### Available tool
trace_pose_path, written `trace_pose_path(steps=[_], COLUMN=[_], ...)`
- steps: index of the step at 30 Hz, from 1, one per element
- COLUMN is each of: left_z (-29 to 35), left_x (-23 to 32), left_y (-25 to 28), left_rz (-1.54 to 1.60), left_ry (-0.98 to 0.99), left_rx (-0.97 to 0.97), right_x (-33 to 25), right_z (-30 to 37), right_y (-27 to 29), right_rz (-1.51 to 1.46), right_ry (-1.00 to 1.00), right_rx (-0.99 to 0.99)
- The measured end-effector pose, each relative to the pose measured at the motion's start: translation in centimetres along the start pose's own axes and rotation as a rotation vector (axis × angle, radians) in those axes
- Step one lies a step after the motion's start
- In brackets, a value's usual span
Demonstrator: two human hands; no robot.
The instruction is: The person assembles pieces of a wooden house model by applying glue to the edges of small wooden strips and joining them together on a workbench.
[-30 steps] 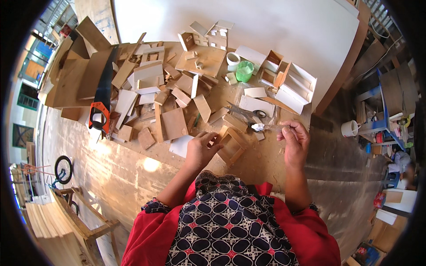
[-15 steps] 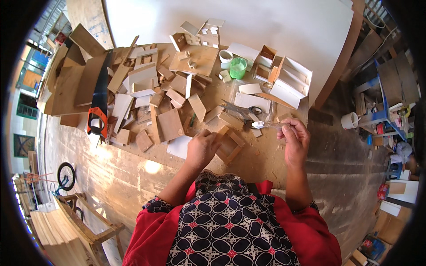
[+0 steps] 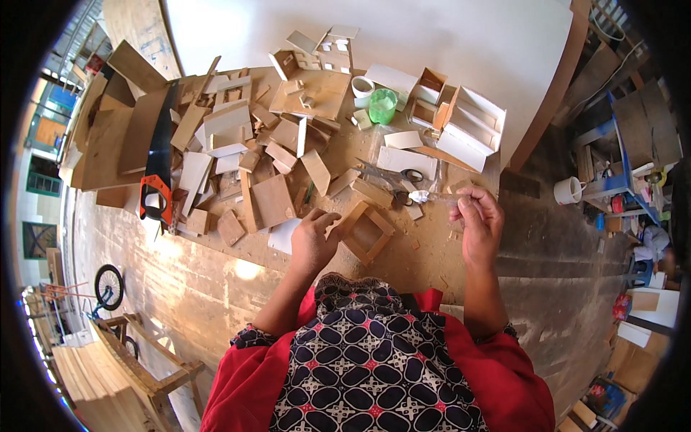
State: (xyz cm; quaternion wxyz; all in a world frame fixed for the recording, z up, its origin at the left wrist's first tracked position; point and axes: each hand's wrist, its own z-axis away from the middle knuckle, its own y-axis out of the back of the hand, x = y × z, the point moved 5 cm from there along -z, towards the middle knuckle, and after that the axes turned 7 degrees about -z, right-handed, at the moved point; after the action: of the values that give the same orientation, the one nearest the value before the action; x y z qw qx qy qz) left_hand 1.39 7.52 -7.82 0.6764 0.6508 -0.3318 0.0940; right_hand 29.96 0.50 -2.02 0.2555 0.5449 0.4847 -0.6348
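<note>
My left hand (image 3: 314, 240) is at the left corner of a small open wooden frame (image 3: 386, 248), thumb and curled fingers against its edge. The frame lies tilted on the cluttered work table, with a brown panel inside it. To the right, my right hand (image 3: 479, 222) pinches a thin, clear-looking stick (image 3: 443, 196). A blob of white paste (image 3: 418, 196) covers the stick's left end, which hangs just above the table. Behind that tip lie dark-handled scissors (image 3: 412, 175) and a small wooden block (image 3: 371, 193).
Wood offcuts (image 3: 273, 201) are heaped at the left, beside a handsaw with an orange handle (image 3: 155, 198). A green cup (image 3: 383, 106), a white cup (image 3: 363, 88), white-and-brown boxes (image 3: 471, 129) and a small wooden model (image 3: 317, 93) stand at the back. A white bucket (image 3: 568, 191) is off to the right.
My left hand has shifted left across the frame, uncovering more of its left side. My right hand still holds the paste-tipped stick, nearly in the same place. The frame has hardly moved.
</note>
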Motion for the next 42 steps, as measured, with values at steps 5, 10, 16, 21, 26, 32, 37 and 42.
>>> trace_pose_path(steps=[5, 10, 16, 21, 26, 32, 37, 42], left_z=[0.4, 0.4, 0.0, 0.5, 1.4, 3.1, 5.2, 5.4], left_x=[-1.1, -0.9, -1.6, -1.9, -2.1, -2.4, -4.0, -3.8], left_y=[-0.4, -0.4, -0.4, -0.1, 0.7, 1.0, 0.1, -0.7], left_rz=[0.012, 0.053, 0.171, 0.244, 0.230, 0.302, 0.451, 0.503], left_ry=[0.056, 0.046, 0.045, -0.010, -0.028, 0.091, 0.257, 0.265], left_rx=[-0.049, -0.070, -0.112, -0.065, 0.010, 0.038, 0.044, 0.061], right_x=[0.2, 0.5, 1.6, 4.0, 2.6, 3.4, 3.8, 8.3], right_z=[-0.2, -0.4, -0.7, -4.9, -12.0, -16.2, -8.3, 1.9], right_y=[0.1, 0.1, -0.1, -1.8, -7.4, -11.3, -13.1, -11.7], right_rz=[-0.018, -0.018, -0.006, 0.085, 0.633, 1.133, 0.939, 1.097], right_ry=[-0.003, 0.004, -0.050, 0.069, 0.633, 0.807, 0.400, 0.130], right_rx=[0.000, -0.004, -0.033, -0.020, 0.042, -0.077, -0.519, -0.906])
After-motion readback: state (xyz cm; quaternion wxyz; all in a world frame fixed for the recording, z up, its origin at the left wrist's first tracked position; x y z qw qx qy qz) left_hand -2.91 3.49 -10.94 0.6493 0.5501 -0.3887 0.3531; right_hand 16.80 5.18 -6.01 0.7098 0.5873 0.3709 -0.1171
